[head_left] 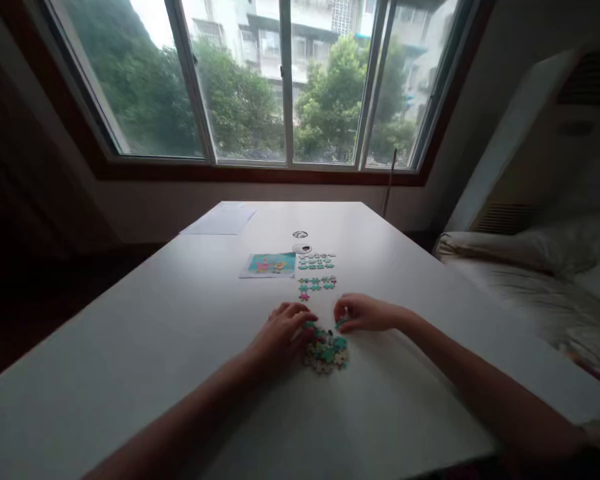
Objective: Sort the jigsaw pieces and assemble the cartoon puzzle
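A loose heap of jigsaw puzzle pieces (325, 353), mostly teal, green and beige, lies on the white table. My left hand (289, 325) is at the heap's left edge, fingers curved around a small teal puzzle piece (309, 324); its thumb is partly in shadow. On the heap's upper right, my right hand (365, 312) pinches a teal-green puzzle piece (341, 323) between thumb and fingers. Beyond the hands, teal pieces (316, 281) lie spread in short rows, with a pink piece (305, 297) at the near left end.
A picture card (271, 265) in teal, pink and yellow lies left of the rows. Two small round items (301, 235) sit behind them. Paper sheets (217, 221) lie at the table's far left. A window (285, 87) stands beyond the table (180, 313), and a covered couch (510, 267) is at the right.
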The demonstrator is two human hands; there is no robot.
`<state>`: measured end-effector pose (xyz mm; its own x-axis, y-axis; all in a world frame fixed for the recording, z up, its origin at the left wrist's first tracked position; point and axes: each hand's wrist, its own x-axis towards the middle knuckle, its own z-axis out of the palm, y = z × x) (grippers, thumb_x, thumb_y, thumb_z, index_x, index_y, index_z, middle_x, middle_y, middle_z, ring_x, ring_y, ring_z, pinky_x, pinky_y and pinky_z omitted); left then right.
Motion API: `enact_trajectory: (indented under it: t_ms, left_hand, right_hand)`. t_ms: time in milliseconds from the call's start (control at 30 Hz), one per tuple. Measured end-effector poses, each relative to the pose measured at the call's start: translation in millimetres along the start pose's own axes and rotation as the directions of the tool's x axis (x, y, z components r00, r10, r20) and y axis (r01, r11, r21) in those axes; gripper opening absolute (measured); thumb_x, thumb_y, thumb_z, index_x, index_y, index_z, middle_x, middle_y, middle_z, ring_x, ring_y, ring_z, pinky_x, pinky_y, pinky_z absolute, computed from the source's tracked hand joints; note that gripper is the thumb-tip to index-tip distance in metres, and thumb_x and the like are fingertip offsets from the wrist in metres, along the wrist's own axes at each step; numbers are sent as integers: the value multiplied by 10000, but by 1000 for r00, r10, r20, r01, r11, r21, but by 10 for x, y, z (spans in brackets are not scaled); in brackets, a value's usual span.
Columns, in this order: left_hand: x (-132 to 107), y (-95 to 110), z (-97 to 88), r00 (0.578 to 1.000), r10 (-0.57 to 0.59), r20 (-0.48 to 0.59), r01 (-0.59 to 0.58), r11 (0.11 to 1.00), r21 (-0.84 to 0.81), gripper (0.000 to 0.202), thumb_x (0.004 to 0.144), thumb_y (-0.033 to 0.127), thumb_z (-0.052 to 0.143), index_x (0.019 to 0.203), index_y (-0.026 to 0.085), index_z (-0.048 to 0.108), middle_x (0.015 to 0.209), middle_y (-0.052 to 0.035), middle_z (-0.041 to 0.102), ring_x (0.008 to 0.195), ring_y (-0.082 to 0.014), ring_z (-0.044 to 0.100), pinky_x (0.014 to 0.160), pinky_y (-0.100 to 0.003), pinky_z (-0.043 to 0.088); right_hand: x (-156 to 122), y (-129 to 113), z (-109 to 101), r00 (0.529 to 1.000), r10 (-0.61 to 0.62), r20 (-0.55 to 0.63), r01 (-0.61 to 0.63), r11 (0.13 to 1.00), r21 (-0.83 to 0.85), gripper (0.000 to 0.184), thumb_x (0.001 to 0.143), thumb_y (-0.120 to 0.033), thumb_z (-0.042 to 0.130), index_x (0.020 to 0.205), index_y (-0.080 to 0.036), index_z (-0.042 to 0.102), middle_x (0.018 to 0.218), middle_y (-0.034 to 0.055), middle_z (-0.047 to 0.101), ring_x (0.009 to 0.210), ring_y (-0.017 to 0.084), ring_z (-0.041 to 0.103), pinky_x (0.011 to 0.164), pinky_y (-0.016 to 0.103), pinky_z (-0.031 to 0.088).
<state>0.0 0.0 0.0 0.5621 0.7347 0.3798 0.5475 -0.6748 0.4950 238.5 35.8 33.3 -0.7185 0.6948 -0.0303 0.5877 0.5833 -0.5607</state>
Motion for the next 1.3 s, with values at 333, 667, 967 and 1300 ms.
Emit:
enact_trajectory:
  t_ms: [333,667,967,1300]
  left_hand:
    - [83,121,-56,987,-103,-124,90,990,-107,117,803,212,535,792,186,648,816,-46,614,821,-191,554,750,-311,430]
    - [125,216,-88,960,-218,-175,184,964,-192,155,790,266,550,724,160,642,708,-24,635,654,-141,562,627,-246,425]
    - [127,147,-112,941,-277,-193,232,946,-226,180,785,309,552,729,167,648,687,-13,648,620,-135,558,580,-231,409]
    - [137,99,-145,933,-290,-215,248,948,-201,191,781,315,507,749,179,638,724,-27,637,665,-153,558,585,-245,407]
  right_hand:
    - [54,-214,230,966,12,-258,73,945,318,140,762,-263,595,851,-155,594,692,1,583,648,101,534,574,212,405]
    - [80,-265,290,916,95,-389,80,909,409,207,784,-337,577,884,-155,586,713,15,608,642,106,546,588,229,418]
    - [87,-334,308,884,104,-456,41,954,297,212,796,-337,551,754,-141,620,628,0,593,574,92,497,531,208,369]
    - [56,-116,78,672,172,-720,-4,973,230,265,808,-391,525,760,-148,622,676,20,618,608,113,508,562,227,389]
